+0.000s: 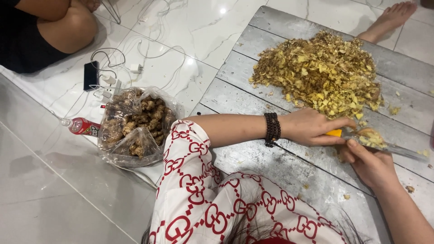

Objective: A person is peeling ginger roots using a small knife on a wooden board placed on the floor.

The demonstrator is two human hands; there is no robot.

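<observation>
Hidden parts: knife handle (335, 133) shows only as a small yellow-orange tip past the curled fingers of the left hand (312, 128); the rest sits inside the grip.
Blade: knife blade (398, 149) is long, grey and dull, running off toward the right edge; its tip is hard to make out against the board.
Cut off: right forearm leaves the frame at the lower right corner; a bare foot (391, 19) at the top right and a seated person's knee (68, 27) at the top left are only partly in view.
Left hand: fingers pressed together and wrapped around the handle, thumb laid along it; a dark beaded bracelet (272, 129) rings the wrist.
Right hand: right hand (368, 162) lies just under the blade, thumb and fingertips pinching a pale yellow root piece (371, 137) held against the blade; the other fingers are tucked out of sight.
Board: grey wooden board (289, 167), planked, scuffed, dusted with crumbs.
Peelings: heap of peelings (322, 74), dry, flaky, yellow-brown, piled on the board beyond the hands.
Bag: clear, crinkled plastic bag (133, 129) of knobbly brown roots stands on the floor left of the board.
Floor: glossy white marble tiles (190, 31), with a small red bottle (82, 126), a dark phone (90, 75) and tangled white cables (113, 83).
Clothing: white sleeve (194, 180) with a red looping print.
</observation>
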